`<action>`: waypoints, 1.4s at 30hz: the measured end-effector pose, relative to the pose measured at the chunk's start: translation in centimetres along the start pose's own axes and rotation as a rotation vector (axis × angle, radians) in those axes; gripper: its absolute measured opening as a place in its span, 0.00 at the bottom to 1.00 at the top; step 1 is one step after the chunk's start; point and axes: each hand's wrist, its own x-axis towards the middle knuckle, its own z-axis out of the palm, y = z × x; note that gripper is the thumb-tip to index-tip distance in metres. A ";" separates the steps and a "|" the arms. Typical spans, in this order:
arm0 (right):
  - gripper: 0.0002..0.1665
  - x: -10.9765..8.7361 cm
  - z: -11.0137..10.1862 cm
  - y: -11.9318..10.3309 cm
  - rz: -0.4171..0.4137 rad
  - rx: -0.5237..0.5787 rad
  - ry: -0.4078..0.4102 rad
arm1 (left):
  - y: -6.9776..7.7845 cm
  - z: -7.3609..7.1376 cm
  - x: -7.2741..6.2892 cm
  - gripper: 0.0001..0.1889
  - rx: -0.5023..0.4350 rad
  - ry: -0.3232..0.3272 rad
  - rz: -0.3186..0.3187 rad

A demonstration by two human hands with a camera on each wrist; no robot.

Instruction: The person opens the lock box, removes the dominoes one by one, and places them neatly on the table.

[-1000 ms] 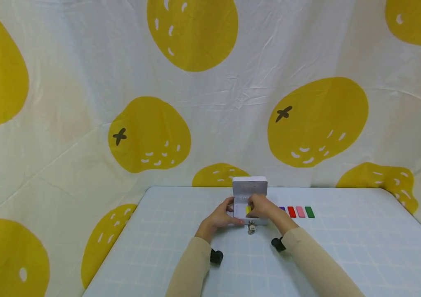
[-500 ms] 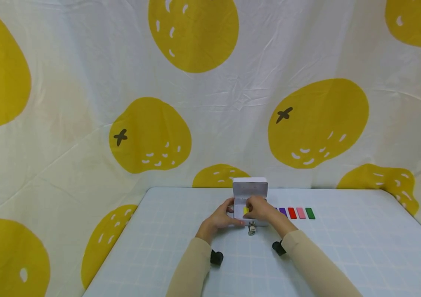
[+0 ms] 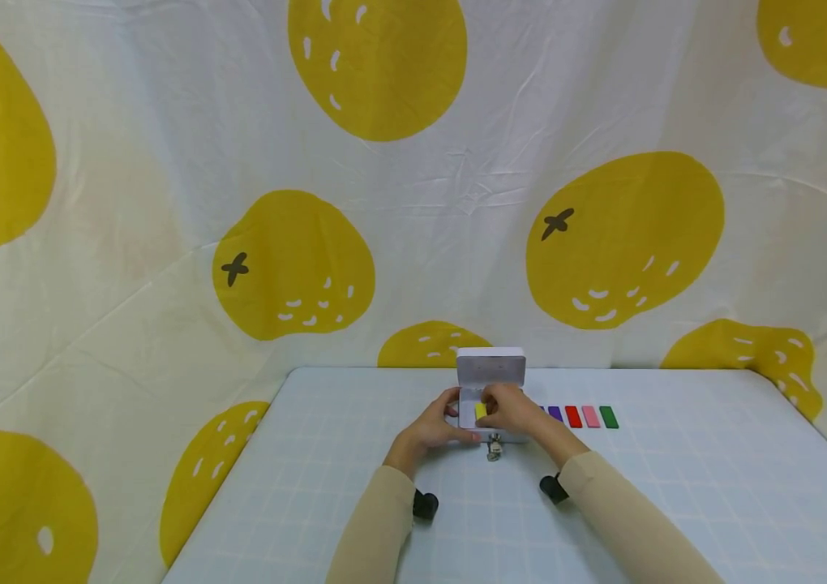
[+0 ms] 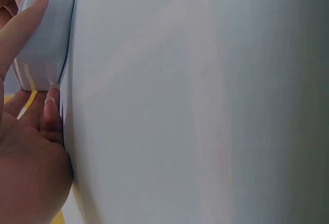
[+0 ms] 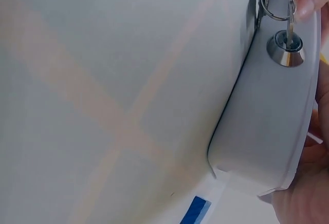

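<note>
A small white metal box [image 3: 490,370] stands on the table with its lid raised. My left hand [image 3: 434,423] grips its left end, the thumb lying along the front wall in the left wrist view. Inside the box, my right hand [image 3: 510,408] pinches a yellow block [image 3: 481,411] upright between thumb and fingers. The hand covers the right part of the interior. A key [image 5: 290,26] sits in the round front lock [image 5: 286,49], with a ring [image 5: 277,4] hanging from it.
Right of the box, a row of flat blocks lies on the checked tablecloth [image 3: 676,487]: purple [image 3: 555,414], red [image 3: 573,417], pink [image 3: 590,417] and green [image 3: 608,417]. A blue block [image 5: 195,211] shows close to the box. A fruit-patterned curtain [image 3: 501,268] hangs behind.
My right hand has shifted slightly left inside the box, moving the yellow block with it. The left hand and the box stay where they were.
</note>
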 end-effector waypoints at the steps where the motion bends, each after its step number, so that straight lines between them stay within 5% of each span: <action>1: 0.20 0.0 -0.1 0.0 0.003 0.005 -0.001 | 0.0 0.0 0.0 0.48 0.000 -0.001 0.000; 20: 0.22 -1.5 -1.1 0.0 -0.001 0.075 0.114 | -0.1 0.2 0.0 0.48 0.020 0.001 0.008; 42: 0.19 -4.1 -3.9 0.7 0.014 -0.009 0.130 | 0.5 -0.1 -0.2 0.49 0.026 0.004 -0.010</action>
